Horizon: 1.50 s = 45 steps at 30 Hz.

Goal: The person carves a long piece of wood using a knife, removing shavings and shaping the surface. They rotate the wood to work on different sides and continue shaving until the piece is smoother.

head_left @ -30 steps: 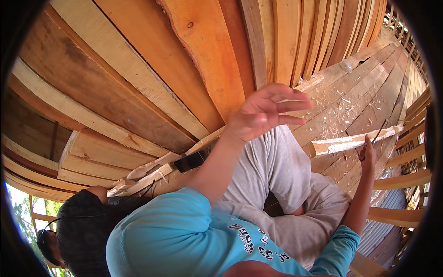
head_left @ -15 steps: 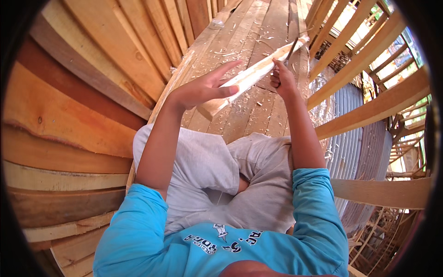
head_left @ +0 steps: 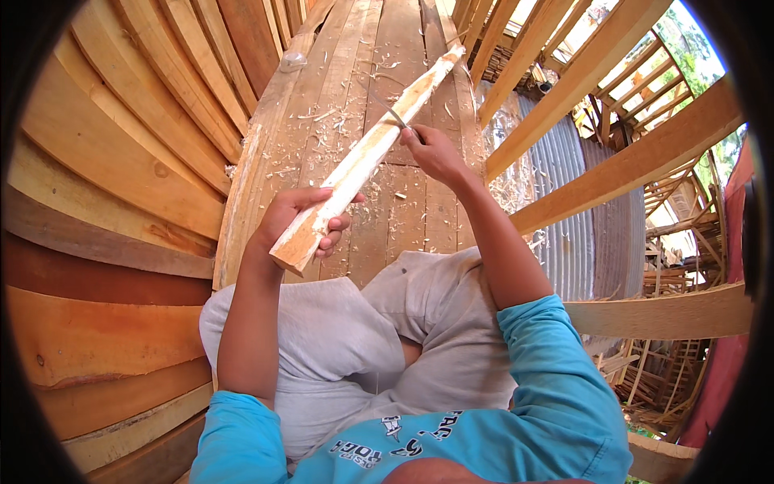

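A long squared stick of pale wood (head_left: 367, 155) slants up and to the right before me, its far end roughly shaved. My left hand (head_left: 284, 216) is closed around it close to its near end, fingers curled beneath and thumb along the top. In my right hand (head_left: 436, 153), a knife (head_left: 393, 112) is held with its thin dark blade crossing the stick beyond its middle. The fist hides most of the knife's handle. Whether the edge is biting into the wood cannot be made out.
Curled shavings (head_left: 328, 115) litter the plank floor (head_left: 411, 206). Upright boards (head_left: 105, 331) wall the left side. To the right run spaced wooden slats (head_left: 613, 153), with corrugated metal sheeting (head_left: 564, 234) below. A small clear plastic item (head_left: 293, 60) lies at the far left.
My left hand, spread against the stick before, has wrapped around its near end. The knife has come from near the far end toward the middle. The whole view has shifted.
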Available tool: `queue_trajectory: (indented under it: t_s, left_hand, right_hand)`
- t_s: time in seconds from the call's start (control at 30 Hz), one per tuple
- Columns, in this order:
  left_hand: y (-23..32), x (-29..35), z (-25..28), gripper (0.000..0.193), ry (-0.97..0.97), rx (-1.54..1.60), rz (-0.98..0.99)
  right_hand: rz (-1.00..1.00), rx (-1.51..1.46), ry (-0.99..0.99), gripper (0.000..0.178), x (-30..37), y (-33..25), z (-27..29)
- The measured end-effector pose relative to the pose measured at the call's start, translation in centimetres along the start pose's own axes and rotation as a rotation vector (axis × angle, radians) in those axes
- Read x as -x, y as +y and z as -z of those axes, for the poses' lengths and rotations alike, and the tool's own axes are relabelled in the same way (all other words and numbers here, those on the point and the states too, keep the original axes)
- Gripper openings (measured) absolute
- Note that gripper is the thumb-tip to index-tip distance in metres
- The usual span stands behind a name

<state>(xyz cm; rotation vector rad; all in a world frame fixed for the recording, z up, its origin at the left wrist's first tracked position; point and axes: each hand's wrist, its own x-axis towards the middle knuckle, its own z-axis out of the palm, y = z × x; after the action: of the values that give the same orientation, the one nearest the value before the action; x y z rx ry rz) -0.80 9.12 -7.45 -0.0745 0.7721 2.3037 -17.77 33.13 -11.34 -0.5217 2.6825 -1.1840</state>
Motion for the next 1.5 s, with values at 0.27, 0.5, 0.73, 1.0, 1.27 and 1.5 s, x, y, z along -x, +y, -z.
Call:
queue_trajectory:
  t_s: [0.27, 0.5, 0.73, 1.0, 1.27, 1.5]
  left_hand:
    - [0.7, -0.1, 1.3, 0.053, 0.033, 0.017, 0.040]
    - [0.7, -0.1, 0.6, 0.051, 0.108, 0.004, 0.011]
    - [0.0, -0.8, 1.6, 0.052, -0.032, 0.100, 0.013]
    - [-0.1, -1.0, 2.2, 0.055, -0.031, 0.044, -0.020]
    - [-1.0, -0.9, 1.5, 0.047, 0.189, -0.084, 0.066]
    - [-3.7, -1.9, 0.6, 0.043, 0.269, -0.035, 0.133]
  right_hand:
    - [0.192, 0.000, -0.113, 0.027, 2.0, 0.2, 0.0]
    - [0.218, -0.022, -0.095, 0.038, 2.3, -0.3, 0.1]
    - [-0.001, 0.042, 0.033, 0.060, 2.9, 0.0, -2.4]
    - [0.079, 0.303, 0.103, 0.053, 5.4, -5.0, -2.8]
    - [0.216, 0.506, 0.180, 0.044, 2.5, 3.9, -4.8]
    - [-0.068, 0.526, 0.185, 0.049, -5.9, 10.9, -0.3]
